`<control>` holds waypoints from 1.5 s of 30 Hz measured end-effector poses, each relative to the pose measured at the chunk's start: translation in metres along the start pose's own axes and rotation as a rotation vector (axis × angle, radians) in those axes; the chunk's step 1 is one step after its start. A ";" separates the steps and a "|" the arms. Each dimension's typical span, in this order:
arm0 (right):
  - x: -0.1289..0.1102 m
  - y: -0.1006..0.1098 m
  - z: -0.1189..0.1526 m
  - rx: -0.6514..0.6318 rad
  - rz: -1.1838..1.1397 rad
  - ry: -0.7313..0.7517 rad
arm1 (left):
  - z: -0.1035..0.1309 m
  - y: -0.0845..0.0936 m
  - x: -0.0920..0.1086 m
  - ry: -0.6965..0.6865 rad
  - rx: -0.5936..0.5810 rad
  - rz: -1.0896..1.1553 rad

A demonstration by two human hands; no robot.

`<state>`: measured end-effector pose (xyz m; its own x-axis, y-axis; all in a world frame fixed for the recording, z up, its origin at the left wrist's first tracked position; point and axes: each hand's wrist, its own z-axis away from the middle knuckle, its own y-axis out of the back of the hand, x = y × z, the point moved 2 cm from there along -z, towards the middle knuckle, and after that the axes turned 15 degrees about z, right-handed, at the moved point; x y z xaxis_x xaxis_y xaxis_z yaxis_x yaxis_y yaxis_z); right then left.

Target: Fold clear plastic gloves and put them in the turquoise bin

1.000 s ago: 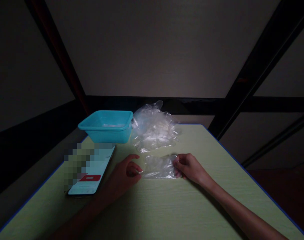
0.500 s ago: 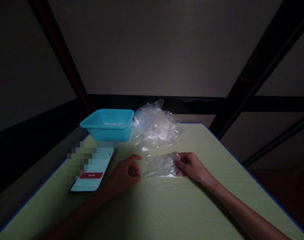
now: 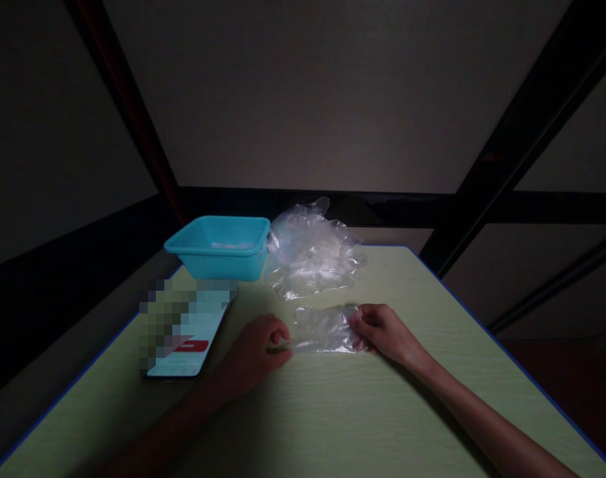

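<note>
A small clear plastic bag [image 3: 322, 330] lies stretched out sideways just above the table, its surface creased and shiny. At its right end, my right hand [image 3: 386, 332] pinches the edge between thumb and fingers. My left hand [image 3: 257, 348] is curled at the opposite end, with thumb and forefinger drawn in around the lower left corner. Whether those two fingertips press tightly on the film is hard to make out in the dim light. Behind the bag sits a loose heap of clear plastic bags [image 3: 315, 255].
A turquoise plastic basin [image 3: 223, 265] stands at the back left, with something pale inside. Left of my left hand lies a lit phone [image 3: 183, 362], partly pixelated. The pale green table [image 3: 342, 411] has a blue edge, and a wall rises behind it.
My left hand has moved slightly right, and its fingers have closed in on the bag's left corner. My right hand keeps its pinch. The whole view has shifted a little.
</note>
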<state>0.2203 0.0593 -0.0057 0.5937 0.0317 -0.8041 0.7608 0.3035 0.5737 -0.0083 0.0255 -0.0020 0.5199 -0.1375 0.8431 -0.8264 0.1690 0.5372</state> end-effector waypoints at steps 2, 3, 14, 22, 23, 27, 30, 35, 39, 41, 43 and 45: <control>0.001 0.000 -0.001 0.000 0.001 0.008 | 0.000 -0.005 0.001 -0.048 -0.010 -0.020; 0.001 -0.001 -0.001 0.000 0.001 0.012 | 0.000 -0.006 0.002 -0.068 -0.012 -0.013; -0.001 0.000 0.000 0.007 0.004 0.036 | 0.002 -0.003 0.005 0.022 -0.098 0.222; -0.001 -0.001 0.002 0.015 0.024 0.017 | 0.002 0.002 -0.001 0.132 -0.138 0.361; -0.001 -0.001 0.002 0.017 0.028 0.016 | 0.002 0.002 -0.001 0.140 -0.137 0.374; -0.001 0.000 0.002 0.016 0.048 0.015 | 0.002 0.004 -0.003 0.153 -0.118 0.398; 0.000 0.001 0.002 0.023 0.065 0.026 | 0.002 0.003 -0.003 0.159 -0.117 0.403; -0.002 0.001 0.004 0.063 0.136 0.065 | 0.005 0.001 -0.002 0.184 -0.122 0.423; -0.003 0.002 0.006 0.144 0.182 0.102 | 0.005 0.000 -0.002 0.193 -0.126 0.427; -0.003 0.002 0.006 0.173 0.196 0.118 | 0.006 0.000 -0.002 0.192 -0.129 0.431; -0.002 0.002 0.006 0.189 0.209 0.130 | 0.006 -0.001 -0.001 0.192 -0.132 0.444; -0.003 0.003 0.007 0.193 0.217 0.139 | 0.007 -0.001 0.001 0.191 -0.130 0.458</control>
<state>0.2227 0.0536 -0.0008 0.7164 0.2095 -0.6654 0.6637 0.0894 0.7427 -0.0087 0.0184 -0.0022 0.1510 0.1580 0.9758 -0.9513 0.2917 0.1000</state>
